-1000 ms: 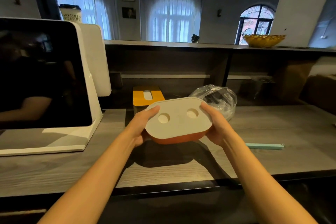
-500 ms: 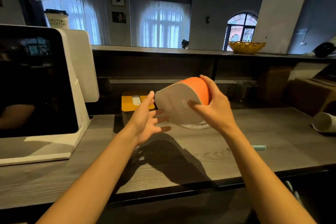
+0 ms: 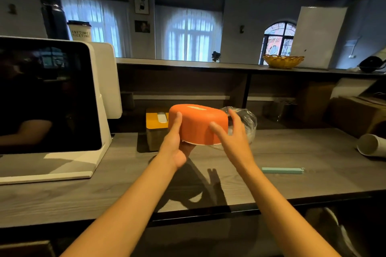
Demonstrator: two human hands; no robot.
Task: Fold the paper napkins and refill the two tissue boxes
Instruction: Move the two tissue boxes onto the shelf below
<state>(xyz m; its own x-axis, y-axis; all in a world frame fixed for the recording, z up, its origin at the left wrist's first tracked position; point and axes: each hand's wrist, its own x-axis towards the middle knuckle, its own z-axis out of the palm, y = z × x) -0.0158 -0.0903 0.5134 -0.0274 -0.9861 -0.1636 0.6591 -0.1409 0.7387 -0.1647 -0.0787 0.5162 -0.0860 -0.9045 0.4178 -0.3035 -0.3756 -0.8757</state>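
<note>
orange plastic tissue box (image 3: 198, 124) held in the air above the grey wood bench (image 3: 292, 152), slot side up, white base plate showing along its lower edge. left hand (image 3: 174, 144) grasps it: thumb up the near wall, fingers curled under the base. right hand (image 3: 231, 137) has its fingers loose and spread at the right end; contact cannot be confirmed, so it reads as released. second tissue box, yellow-lidded (image 3: 156, 120), sits on the bench just behind. clear plastic bag (image 3: 246, 123) behind the right hand, contents unclear.

risk, judged: the box is carried by one hand only. if the base plate is loose, pulling it off could tip the box onto the bench. napkins not yet seen folded.
</note>
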